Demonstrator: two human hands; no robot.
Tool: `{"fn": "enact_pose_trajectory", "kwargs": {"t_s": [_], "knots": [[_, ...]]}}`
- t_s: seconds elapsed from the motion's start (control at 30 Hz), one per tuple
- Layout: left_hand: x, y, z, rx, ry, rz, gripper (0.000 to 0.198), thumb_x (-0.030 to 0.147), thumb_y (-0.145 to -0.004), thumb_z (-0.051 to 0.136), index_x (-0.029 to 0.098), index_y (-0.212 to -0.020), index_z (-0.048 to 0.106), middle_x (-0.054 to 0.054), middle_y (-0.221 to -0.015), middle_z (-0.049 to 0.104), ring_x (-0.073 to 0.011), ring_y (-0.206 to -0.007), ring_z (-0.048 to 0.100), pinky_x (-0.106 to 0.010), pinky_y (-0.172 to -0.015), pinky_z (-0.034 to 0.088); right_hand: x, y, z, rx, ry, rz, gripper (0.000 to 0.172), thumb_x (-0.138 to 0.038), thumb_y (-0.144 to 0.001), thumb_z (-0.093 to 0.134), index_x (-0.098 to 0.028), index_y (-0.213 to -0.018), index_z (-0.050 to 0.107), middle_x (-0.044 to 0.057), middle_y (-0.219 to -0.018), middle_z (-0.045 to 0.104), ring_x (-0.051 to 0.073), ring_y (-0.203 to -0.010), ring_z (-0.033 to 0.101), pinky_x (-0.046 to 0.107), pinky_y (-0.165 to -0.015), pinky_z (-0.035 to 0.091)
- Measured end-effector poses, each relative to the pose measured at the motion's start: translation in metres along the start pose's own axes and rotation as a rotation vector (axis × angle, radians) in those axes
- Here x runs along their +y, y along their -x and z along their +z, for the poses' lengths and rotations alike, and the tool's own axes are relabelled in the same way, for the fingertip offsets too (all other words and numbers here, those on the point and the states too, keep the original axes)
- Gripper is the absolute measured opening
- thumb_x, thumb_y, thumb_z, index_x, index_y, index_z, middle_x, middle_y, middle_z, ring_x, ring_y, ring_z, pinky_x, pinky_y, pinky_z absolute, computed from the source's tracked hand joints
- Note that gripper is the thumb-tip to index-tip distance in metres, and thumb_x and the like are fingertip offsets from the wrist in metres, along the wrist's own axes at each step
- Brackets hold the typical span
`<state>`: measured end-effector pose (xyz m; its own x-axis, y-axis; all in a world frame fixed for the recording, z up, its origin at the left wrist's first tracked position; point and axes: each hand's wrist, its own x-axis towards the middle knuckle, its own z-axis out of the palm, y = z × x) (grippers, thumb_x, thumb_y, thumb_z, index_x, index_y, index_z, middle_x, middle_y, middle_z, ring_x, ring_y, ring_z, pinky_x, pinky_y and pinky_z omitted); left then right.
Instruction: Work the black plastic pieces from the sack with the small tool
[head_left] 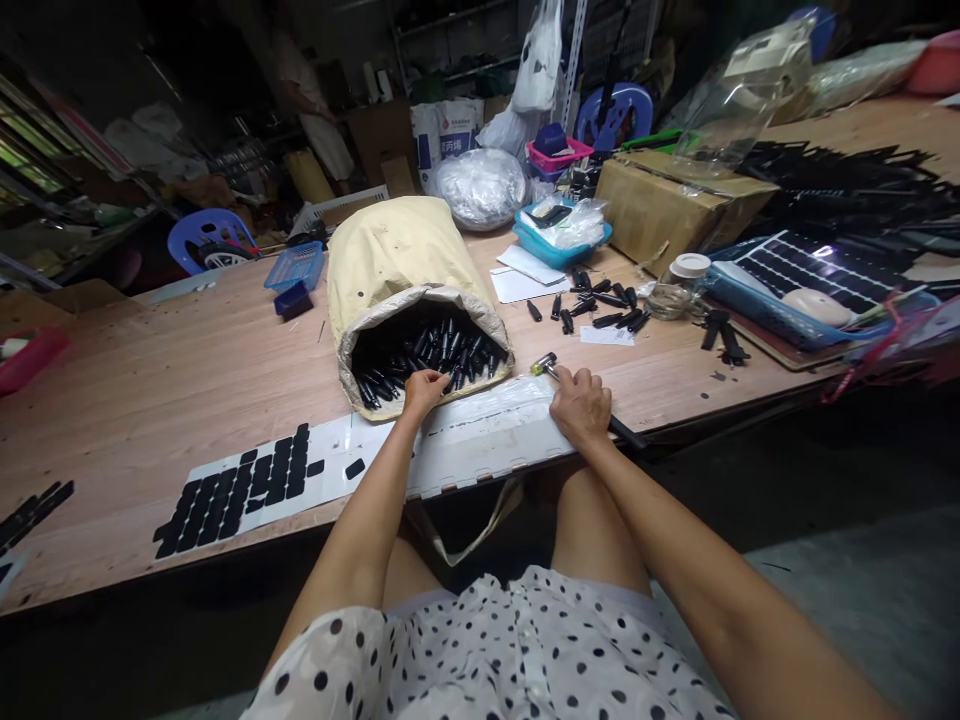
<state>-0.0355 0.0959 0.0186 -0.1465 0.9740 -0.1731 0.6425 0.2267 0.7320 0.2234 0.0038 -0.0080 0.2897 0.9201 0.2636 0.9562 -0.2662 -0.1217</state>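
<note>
Glossy black tapered pieces [450, 345] crowd the mouth of a creased cream bag [397, 240], at twelve o'clock from the left hand [424, 393]. Its fingers bend close together at the lip; I cannot tell whether they grip anything. The right hand [581, 405], knuckles up, wraps a hammer-like tool [545, 364], metallic head toward ten o'clock, black handle toward four.

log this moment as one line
left hand: at black parts in open sack, grip unclear | right hand: holding hammer | sack: lying on table
</note>
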Motion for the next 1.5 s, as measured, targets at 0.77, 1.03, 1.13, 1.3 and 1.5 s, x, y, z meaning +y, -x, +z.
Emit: {"fn": "enact_pose_trajectory", "kwargs": {"t_s": [0.77,1.03,1.13,1.3,1.5], "knots": [[-0.023,0.101,-0.008,-0.346,1.351,-0.327,0.039,0.000,-0.089,0.059,0.015,-0.124,0.067,-0.005,-0.089,0.076,-0.0109,-0.076,0.073,-0.021,-0.078,0.063,0.005,-0.002,0.003,0.017,-0.010,0.009,0.042,-0.022,-0.091,0.049,-0.022,-0.130,0.064,0.014,-0.104,0.056,0.027,-0.095,0.045,0.034,-0.073,0.027],[-0.023,0.103,-0.007,-0.380,1.373,-0.352,0.041,0.004,-0.091,0.059,0.011,-0.131,0.065,-0.009,-0.092,0.077,-0.0127,-0.078,0.074,-0.022,-0.081,0.063,0.003,-0.002,0.001,0.024,-0.026,0.014,0.041,-0.022,-0.091,0.049,-0.021,-0.129,0.064,0.014,-0.104,0.057,0.027,-0.095,0.045,0.034,-0.073,0.028],[-0.023,0.104,-0.005,-0.395,1.379,-0.366,0.038,0.004,-0.091,0.057,0.009,-0.127,0.066,-0.009,-0.091,0.076,-0.0123,-0.075,0.073,-0.022,-0.078,0.063,0.003,-0.002,0.001,0.014,-0.031,0.015,0.041,-0.021,-0.091,0.048,-0.022,-0.129,0.064,0.014,-0.104,0.057,0.027,-0.096,0.046,0.035,-0.073,0.029],[-0.022,0.108,-0.002,-0.407,1.392,-0.378,0.035,0.005,-0.091,0.057,0.012,-0.123,0.068,-0.007,-0.089,0.075,-0.0111,-0.074,0.072,-0.020,-0.075,0.063,0.003,-0.002,0.003,0.027,-0.030,0.012,0.041,-0.022,-0.091,0.049,-0.022,-0.129,0.064,0.014,-0.104,0.057,0.027,-0.096,0.045,0.035,-0.073,0.029],[-0.020,0.112,0.006,-0.403,1.145,-0.304,0.022,0.011,-0.079,0.074,0.011,-0.101,0.076,-0.005,-0.084,0.073,-0.0085,-0.067,0.066,-0.018,-0.065,0.056,0.004,-0.001,0.003,0.032,-0.026,0.012,0.041,-0.022,-0.092,0.048,-0.022,-0.128,0.065,0.014,-0.103,0.056,0.028,-0.095,0.045,0.035,-0.072,0.028]]}}
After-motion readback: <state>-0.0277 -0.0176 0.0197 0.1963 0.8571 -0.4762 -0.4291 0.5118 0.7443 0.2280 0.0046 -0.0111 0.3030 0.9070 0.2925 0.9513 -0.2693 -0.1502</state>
